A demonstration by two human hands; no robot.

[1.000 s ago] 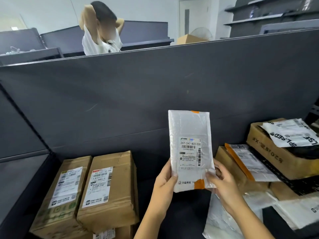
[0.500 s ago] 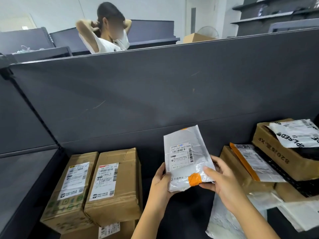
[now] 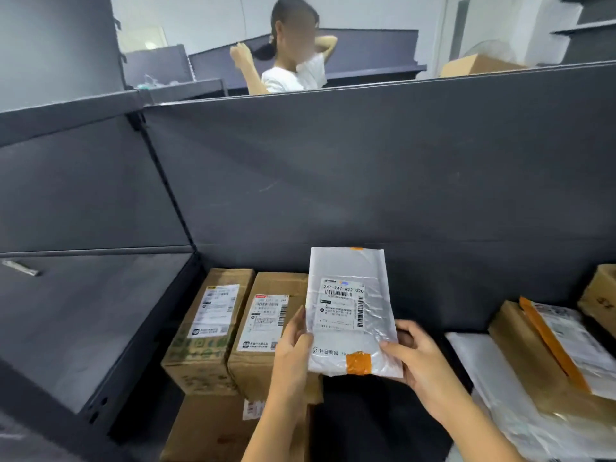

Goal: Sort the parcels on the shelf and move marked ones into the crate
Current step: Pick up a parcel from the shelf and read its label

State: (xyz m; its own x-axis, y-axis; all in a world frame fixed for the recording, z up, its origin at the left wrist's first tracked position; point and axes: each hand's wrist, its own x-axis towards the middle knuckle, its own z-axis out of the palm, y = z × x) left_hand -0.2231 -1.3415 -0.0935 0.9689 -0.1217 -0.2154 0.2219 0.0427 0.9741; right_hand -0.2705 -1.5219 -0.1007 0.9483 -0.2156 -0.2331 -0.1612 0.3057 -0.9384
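Right now we are holding a white mailer (image 3: 350, 311) upright in front of us, its long axis running bottom to top and its printed label (image 3: 341, 303) facing us, so we are reading the code on it. It is hanging in the air above the dark shelf (image 3: 383, 418), clear of everything stacked there. We are gripping it only along its lower edges: our left hand (image 3: 293, 348) is closing on the lower left side, our right hand (image 3: 413, 351) is pinching the lower right corner just beside the orange tape (image 3: 359, 363). Both hands are sitting below the mailer's middle, so the upper half is standing free.

Two brown boxes (image 3: 240, 328) are lying just left of our left hand, labels up. A padded envelope with an orange strip (image 3: 566, 341) is resting on further parcels well off to the right.

No crate is showing in this view. We are judging that either hand could carry the mailer alone, since each is equally near.
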